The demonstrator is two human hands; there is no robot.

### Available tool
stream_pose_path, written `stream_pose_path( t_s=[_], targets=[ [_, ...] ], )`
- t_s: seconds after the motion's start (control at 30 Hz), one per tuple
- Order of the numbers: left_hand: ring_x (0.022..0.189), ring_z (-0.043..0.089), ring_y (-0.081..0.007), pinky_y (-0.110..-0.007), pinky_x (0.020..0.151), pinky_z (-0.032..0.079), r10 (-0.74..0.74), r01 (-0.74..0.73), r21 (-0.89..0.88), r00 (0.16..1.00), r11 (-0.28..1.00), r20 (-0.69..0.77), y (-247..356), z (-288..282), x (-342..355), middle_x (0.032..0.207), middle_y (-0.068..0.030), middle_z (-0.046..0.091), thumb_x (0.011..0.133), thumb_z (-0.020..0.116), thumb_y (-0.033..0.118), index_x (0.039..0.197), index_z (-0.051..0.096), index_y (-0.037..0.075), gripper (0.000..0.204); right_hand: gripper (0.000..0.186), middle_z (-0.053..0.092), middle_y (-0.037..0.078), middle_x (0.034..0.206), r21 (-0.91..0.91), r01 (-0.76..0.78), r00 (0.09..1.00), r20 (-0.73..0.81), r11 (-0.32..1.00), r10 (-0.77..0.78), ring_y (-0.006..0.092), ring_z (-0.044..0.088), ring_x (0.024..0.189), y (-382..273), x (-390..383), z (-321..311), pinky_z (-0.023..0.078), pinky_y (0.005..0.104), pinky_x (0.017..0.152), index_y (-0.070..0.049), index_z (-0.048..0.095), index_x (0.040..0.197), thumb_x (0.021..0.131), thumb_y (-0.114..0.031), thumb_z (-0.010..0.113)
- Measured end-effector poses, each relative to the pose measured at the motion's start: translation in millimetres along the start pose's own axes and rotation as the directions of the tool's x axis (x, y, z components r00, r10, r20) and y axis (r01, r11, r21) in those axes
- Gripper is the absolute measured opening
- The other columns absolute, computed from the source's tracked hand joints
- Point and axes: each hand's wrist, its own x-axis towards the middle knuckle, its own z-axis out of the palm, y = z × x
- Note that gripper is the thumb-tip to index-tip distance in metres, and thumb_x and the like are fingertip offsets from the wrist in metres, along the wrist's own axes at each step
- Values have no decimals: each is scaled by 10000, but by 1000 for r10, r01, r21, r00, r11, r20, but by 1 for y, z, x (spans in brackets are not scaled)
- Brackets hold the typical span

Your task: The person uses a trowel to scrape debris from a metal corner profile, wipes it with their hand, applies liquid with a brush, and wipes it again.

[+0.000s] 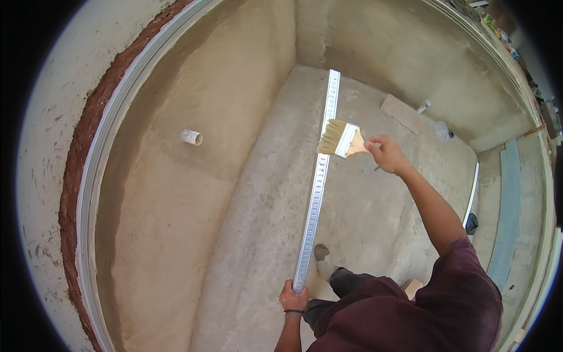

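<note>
R grip (385,154): fingers curled, brush (346,141) handle pinched; bristles seen across upper half of long silver strip (314,205), contact can't be told. L grip (293,297): wrapped round strip's near end. Strip seen agst floor (258,234), far end pointed twd back wall (404,58). Pipe stub (190,137) set in LH wall (176,234).

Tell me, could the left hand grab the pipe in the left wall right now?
Probably not: the left hand is gripping the metal strip, and the pipe looks well beyond it.
</note>
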Motion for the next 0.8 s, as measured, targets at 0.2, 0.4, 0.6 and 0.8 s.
stream_pose_path(
  t_s=[0.2, 0.4, 0.6, 0.8],
  targets=[
    [660, 674, -393, -484, 637, 538, 71, -72, -12, 997, 997, -21, 2, 5, 5, 723, -191, 666, 729, 735, 164, 887, 610, 57, 228, 349, 703, 248, 945, -287, -29, 985, -170, 958, -21, 455, 664, 938, -42, 126, -61, 536, 501, 821, -26, 738, 923, 962, -354, 625],
    [665, 676, -390, -482, 636, 537, 49, -51, -15, 995, 999, -82, -4, 11, 17, 738, -193, 672, 734, 726, 154, 917, 626, 49, 233, 295, 704, 238, 943, -280, 173, 973, 199, 944, -119, 462, 663, 918, -36, -9, 1, 532, 517, 821, -73, 755, 974, 1000, -315, 588],
    [704, 690, -392, -482, 672, 549, 68, -68, 40, 998, 997, 6, -8, 2, -4, 776, -195, 687, 722, 734, 162, 970, 634, 49, 290, 329, 707, 229, 949, -391, -4, 999, 31, 920, 18, 460, 664, 922, -20, 20, 3, 532, 528, 813, -58, 736, 960, 1000, -342, 574],
    [782, 691, -430, -539, 717, 543, -8, 8, 22, 1000, 1000, -21, -9, -14, 11, 859, -191, 704, 702, 768, 221, 1034, 625, 79, 388, 413, 722, 232, 945, -68, -114, 957, 261, 991, 128, 379, 707, 938, 67, -134, 89, 528, 482, 866, -52, 668, 1312, 966, -276, 651]
  ],
)
